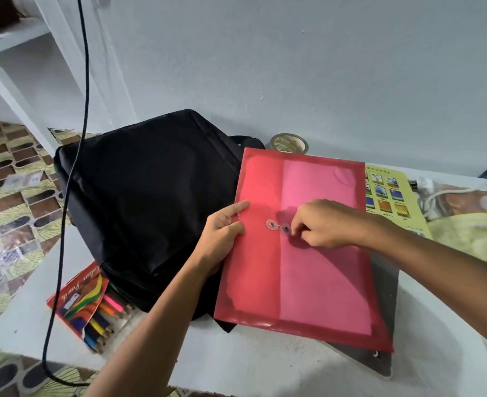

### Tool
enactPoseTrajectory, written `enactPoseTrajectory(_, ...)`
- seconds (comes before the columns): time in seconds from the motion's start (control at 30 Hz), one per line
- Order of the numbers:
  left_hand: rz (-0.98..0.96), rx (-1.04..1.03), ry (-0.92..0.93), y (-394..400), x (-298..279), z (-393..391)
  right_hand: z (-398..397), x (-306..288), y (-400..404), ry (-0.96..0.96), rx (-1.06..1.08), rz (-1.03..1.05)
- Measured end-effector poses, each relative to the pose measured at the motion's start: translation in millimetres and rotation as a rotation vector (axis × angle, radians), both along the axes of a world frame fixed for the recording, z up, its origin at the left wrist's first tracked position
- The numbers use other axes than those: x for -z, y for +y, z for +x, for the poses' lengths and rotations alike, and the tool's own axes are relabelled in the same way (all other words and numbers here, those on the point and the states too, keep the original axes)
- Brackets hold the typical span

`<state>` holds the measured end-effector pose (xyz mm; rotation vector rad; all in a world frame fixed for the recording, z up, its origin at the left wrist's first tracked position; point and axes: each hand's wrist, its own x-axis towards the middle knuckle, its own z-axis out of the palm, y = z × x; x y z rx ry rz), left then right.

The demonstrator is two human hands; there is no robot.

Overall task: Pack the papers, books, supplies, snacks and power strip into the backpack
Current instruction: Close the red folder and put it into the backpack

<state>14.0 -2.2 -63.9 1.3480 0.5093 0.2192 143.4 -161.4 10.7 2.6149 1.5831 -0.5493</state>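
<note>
Your left hand [223, 233] grips the translucent red plastic envelope's [302, 270] edge while your right hand [321, 224] pinches at its round string clasp [285, 229].

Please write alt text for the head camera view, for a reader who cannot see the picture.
A person's left hand grips the edge of a red envelope folder while the right hand works its string clasp, beside a black backpack on a white table. A box of coloured pencils lies at the front left.
</note>
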Motion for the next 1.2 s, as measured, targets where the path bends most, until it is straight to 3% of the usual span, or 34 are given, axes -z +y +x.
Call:
enactPoseTrajectory(0.1, 0.007, -0.008, -0.010, -1, -2, -1, -6, -5, 6, 0.023, 0.084, -0.046)
enactPoseTrajectory(0.2, -0.004, -0.021, -0.023, -1, -4, -1, -23, -15, 8, -0.353, 0.001, -0.077)
enactPoseTrajectory(0.27, -0.007, -0.020, -0.025, -1, -5, -2, -29, -23, 9, -0.436, -0.025, -0.060)
enactPoseTrajectory(0.47, 0.031, -0.015, -0.002, -1, -5, -3, -45, -27, 19, -0.146, -0.049, -0.181)
enactPoseTrajectory(0.63, 0.036, -0.009, -0.019, -2, -5, -4, -40, -9, 36, -0.089, -0.155, -0.065)
enactPoseTrajectory(0.8, 0.015, 0.011, -0.043, 1, -5, -3, -11, 0, 62, 0.155, -0.259, 0.021)
enactPoseTrajectory(1.0, 0.011, 0.027, -0.023, 3, -2, -2, 1, 6, 65, 0.209, -0.108, 0.164)
enactPoseTrajectory(1.2, 0.031, 0.026, 0.005, 1, -1, 0, 13, 15, 54, 0.095, 0.017, 0.233)
